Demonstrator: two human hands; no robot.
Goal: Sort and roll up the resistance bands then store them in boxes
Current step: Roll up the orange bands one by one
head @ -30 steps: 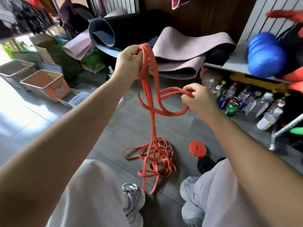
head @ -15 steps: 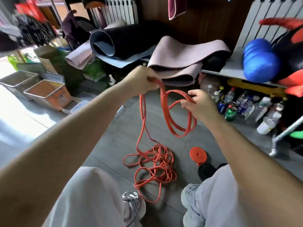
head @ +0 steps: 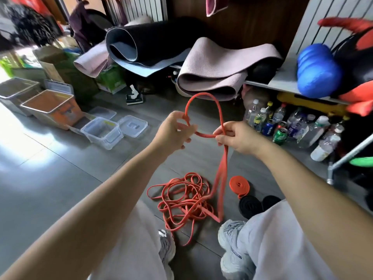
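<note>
An orange resistance band (head: 219, 110) arches up in a loop between my two hands. My left hand (head: 175, 132) pinches one end of the loop. My right hand (head: 237, 138) grips the other side, and two strands hang from it down to the floor. A tangled pile of orange bands (head: 185, 197) lies on the grey floor between my knees. A rolled orange band (head: 239, 184) and rolled black bands (head: 251, 206) lie to the right of the pile. An open clear plastic box (head: 102, 132) stands on the floor at the left, its lid (head: 133, 126) beside it.
An orange bin (head: 50, 108) and a grey bin (head: 16, 91) stand at the far left. Rolled yoga mats (head: 212, 71) lie behind. Several bottles and cans (head: 282, 126) stand at the right under a shelf holding a blue roller (head: 316, 71). My shoes (head: 232, 245) flank the pile.
My left hand has come down and nearer to my right hand. The band between them now forms a small upright loop, and its hanging strands run from my right hand.
</note>
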